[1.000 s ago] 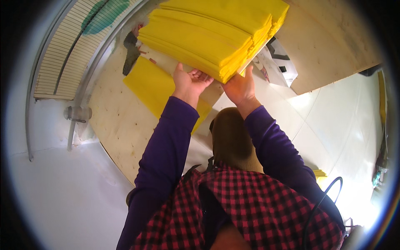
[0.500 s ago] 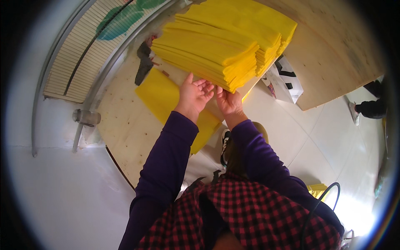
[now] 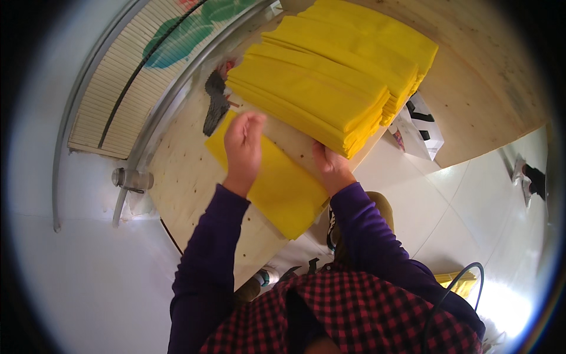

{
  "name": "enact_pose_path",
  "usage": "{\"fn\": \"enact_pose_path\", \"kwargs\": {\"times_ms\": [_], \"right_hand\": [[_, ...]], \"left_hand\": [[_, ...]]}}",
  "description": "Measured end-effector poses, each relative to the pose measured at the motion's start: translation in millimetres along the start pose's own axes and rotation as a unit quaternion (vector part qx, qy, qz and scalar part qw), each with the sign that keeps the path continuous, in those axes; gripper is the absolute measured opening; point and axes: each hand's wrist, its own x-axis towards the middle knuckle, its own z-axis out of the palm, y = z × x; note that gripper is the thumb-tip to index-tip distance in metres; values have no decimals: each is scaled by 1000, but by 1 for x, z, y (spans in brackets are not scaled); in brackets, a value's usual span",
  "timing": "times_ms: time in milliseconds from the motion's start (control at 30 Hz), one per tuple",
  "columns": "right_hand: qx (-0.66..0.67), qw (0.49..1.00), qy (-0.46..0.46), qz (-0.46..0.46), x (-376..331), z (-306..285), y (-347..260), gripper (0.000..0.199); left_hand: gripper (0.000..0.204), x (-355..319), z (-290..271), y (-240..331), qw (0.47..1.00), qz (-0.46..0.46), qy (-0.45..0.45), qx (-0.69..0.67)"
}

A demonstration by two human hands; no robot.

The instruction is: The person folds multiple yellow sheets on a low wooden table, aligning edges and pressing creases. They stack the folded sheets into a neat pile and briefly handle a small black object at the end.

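Observation:
A thick stack of folded yellow cloth pieces (image 3: 318, 88) lies at the far side of the wooden table, its layered edge facing me. My right hand (image 3: 335, 171) is at the stack's near corner, its thumb and fingers closing on the lower edge; some fingertips are hidden there. Left of it, a single flat yellow cloth piece (image 3: 286, 192) lies on the table, reaching its near edge. My left hand (image 3: 243, 150) hovers over that piece's far left part, slightly blurred, with its fingers curled in and nothing visible in them.
Dark grey scraps (image 3: 216, 103) lie beside the stack on the wooden table (image 3: 188, 177). A clear bottle (image 3: 132, 179) is by the left wall. To the right are a white bag (image 3: 420, 133), another wooden board (image 3: 483, 76) and a person's feet (image 3: 522, 180). More yellow cloth (image 3: 457, 283) lies on the floor.
My left hand has moved left, away from my right hand, and its spread fingers have curled in. The right hand stays by the stack's corner. The whole view has shifted slightly.

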Motion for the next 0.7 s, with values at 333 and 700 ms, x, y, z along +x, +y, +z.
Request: {"fn": "enact_pose_path", "kwargs": {"times_ms": [333,700], "right_hand": [[-39,996,-62,45,2,15,-1,37],[-426,875,-209,-91,7,-6,11,42]], "left_hand": [[46,128,43,3,924,217,-137,284],[49,112,48,-31,896,224,-200,327]]}}
